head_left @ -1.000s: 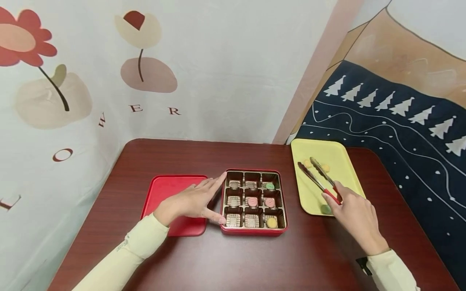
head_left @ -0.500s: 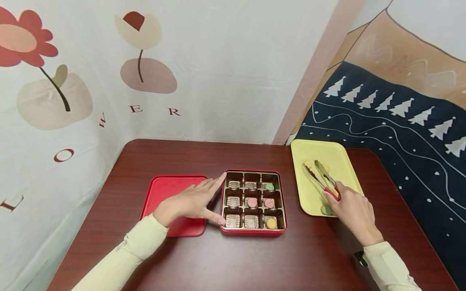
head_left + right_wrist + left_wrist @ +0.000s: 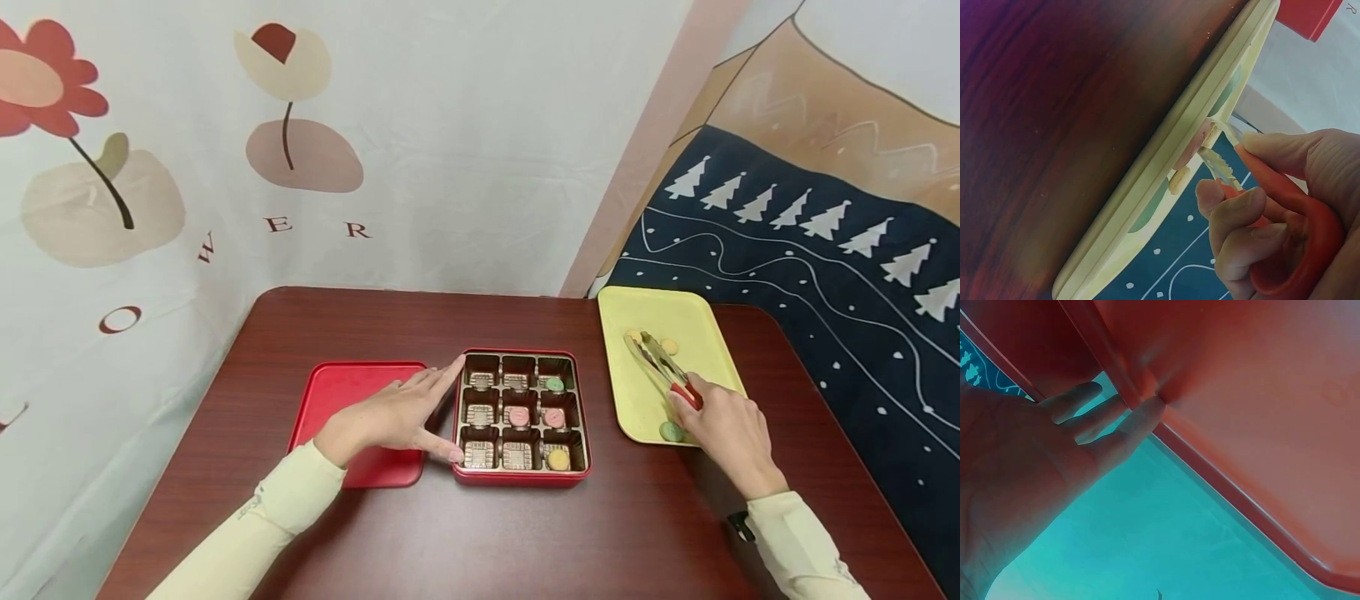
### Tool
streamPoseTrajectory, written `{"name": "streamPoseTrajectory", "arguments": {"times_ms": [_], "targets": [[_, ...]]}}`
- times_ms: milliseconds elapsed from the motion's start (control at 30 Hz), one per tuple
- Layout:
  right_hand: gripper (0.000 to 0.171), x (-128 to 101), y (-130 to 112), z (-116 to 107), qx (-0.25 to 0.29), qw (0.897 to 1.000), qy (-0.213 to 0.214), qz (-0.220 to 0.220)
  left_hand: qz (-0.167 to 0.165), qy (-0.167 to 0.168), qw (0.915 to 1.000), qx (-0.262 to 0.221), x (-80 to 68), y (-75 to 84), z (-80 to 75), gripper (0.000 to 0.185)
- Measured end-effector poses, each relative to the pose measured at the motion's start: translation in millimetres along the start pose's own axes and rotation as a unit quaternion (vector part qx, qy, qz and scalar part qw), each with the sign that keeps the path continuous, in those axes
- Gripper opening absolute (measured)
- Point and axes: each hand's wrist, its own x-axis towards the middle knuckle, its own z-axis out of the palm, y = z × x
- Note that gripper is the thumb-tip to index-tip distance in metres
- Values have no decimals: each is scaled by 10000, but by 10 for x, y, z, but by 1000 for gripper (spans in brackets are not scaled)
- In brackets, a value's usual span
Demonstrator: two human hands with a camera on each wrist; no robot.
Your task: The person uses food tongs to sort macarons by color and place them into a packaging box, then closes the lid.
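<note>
My left hand [image 3: 397, 421] rests its thumb and straight, spread fingers along the left side of a red tin [image 3: 522, 479] with a divided gold-brown insert. Small round cookies lie in its right column: a green cookie [image 3: 554, 384] at the back, a pink cookie [image 3: 553, 417] in the middle and a yellow cookie [image 3: 558, 459] in front. Another pink cookie [image 3: 518, 417] is in the centre compartment. My right hand [image 3: 723, 429] grips red-handled metal tongs [image 3: 663, 362] over a yellow tray [image 3: 705, 321]. The tong tips are close together, right at a yellow cookie [image 3: 634, 337].
A second yellow cookie [image 3: 670, 346] lies on the tray right of the tongs, and a green cookie [image 3: 671, 431] near its front edge. A red lid [image 3: 352, 383] lies left of the tin, partly under my left arm. Printed cloths hang behind the brown table [image 3: 517, 542].
The tong tips have come closer together around the far-left yellow cookie on the tray, and my right hand has shifted slightly. My left hand stays on the tin.
</note>
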Motion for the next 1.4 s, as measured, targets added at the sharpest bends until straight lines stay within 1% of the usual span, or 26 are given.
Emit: {"name": "streamPoseTrajectory", "arguments": {"times_ms": [167,267,333,367,500,633,800,1033,1200,1300,1400], "targets": [[26,-28,15,-13,54,10000,3,-17,1,-5,10000,9,0,-3,2,141],[28,-74,-2,-47,81,9999,57,-47,22,-5,10000,21,-1,-2,3,140],[36,-115,-41,-79,106,9998,149,-89,16,-6,10000,1,-2,1,1,140],[42,-135,-68,-97,116,9996,213,-128,17,-1,10000,-7,-2,3,0,140],[52,-224,-225,-180,196,9981,501,-295,7,11,10000,-8,-3,8,-7,141],[54,-318,-406,-252,237,9957,681,-580,13,10,10000,10,-2,6,-7,141],[55,-446,-635,-311,224,9913,793,-1028,44,18,10000,35,-1,4,-4,140],[54,-671,-899,-343,284,9897,573,-1282,37,12,10000,24,-7,19,-6,140],[53,-853,-995,-341,316,9832,537,-1715,43,-8,10000,63,-2,25,-4,140],[51,-943,-1035,-338,285,9819,314,-1845,45,-4,10000,71,-1,24,-6,140],[50,-1001,-1072,-345,280,9834,-49,-1793,28,-2,10000,83,-2,23,-8,140]]}}
